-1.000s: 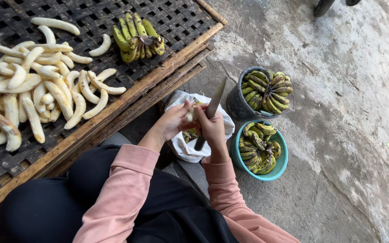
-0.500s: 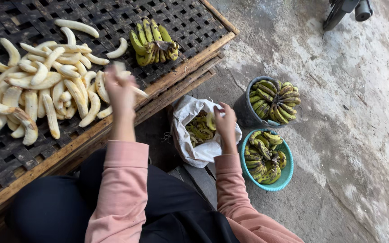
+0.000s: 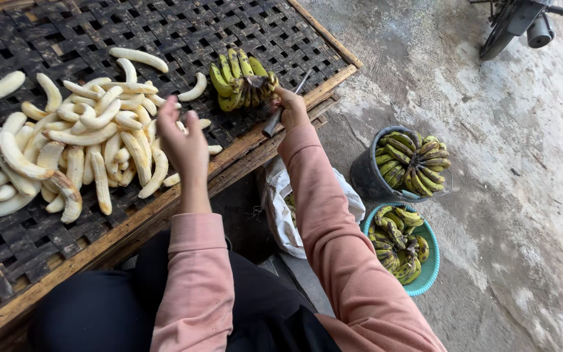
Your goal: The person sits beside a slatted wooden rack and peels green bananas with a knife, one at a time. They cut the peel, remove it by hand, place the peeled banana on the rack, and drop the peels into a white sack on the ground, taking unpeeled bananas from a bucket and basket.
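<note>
Reaching now to the green banana bunch (image 3: 242, 81), our right hand (image 3: 289, 107) grips a knife (image 3: 281, 111); left hand (image 3: 184, 140) hovers open over peeled bananas (image 3: 86, 150), having dropped its fruit.

A dark bucket (image 3: 366, 179) of green bananas stands on the concrete floor (image 3: 522, 195) at right. Just nearer sits a teal bowl (image 3: 430, 274), also filled. A white bag (image 3: 281, 215) lies left of both. Motorbike parts (image 3: 516, 19) show far right.

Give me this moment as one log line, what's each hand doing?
left hand: open above peeled bananas | right hand: holds knife, at green banana bunch | woven tray
</note>
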Available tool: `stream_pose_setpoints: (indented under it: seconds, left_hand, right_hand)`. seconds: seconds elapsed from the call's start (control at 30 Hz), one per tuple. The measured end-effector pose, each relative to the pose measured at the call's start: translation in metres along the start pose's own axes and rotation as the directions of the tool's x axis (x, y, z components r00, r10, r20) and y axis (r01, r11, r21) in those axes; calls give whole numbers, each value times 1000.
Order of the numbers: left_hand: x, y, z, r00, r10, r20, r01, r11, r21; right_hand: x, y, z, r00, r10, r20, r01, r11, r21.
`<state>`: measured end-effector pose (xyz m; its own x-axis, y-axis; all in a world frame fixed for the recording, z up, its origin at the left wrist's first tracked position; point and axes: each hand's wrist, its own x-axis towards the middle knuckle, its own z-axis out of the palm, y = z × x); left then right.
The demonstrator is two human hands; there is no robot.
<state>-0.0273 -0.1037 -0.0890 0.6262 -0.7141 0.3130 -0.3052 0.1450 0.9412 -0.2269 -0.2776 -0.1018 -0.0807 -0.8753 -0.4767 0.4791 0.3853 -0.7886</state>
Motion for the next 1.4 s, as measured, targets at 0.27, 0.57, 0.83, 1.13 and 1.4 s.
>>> stream_pose_setpoints:
  seconds: [0.27, 0.57, 0.83, 1.13, 1.4]
  left_hand:
    - [-19, 27, 21, 981, 18, 195, 8, 991, -132]
    - [-76, 31, 60, 713, -139, 687, 344, 924, -170]
    - [-134, -2, 76, 757, 97, 646, -138, 990, 13]
    - [-140, 34, 48, 497, 665, 558, -815, 578, 36]
    - [-137, 43, 46, 437, 700, 565, -812, 577, -86]
  right_hand:
    - [-19, -7, 3, 935, -354, 24, 354, 928, -118]
    - [-169, 64, -77, 540, -738, 404, 751, 207, -626]
    - [-243, 57, -153, 923, -323, 207, 359, 919, -166]
    - [-285, 38, -157, 623, -611, 488, 748, 282, -601]
    - [-284, 39, -157, 657, -616, 434, 717, 335, -611]
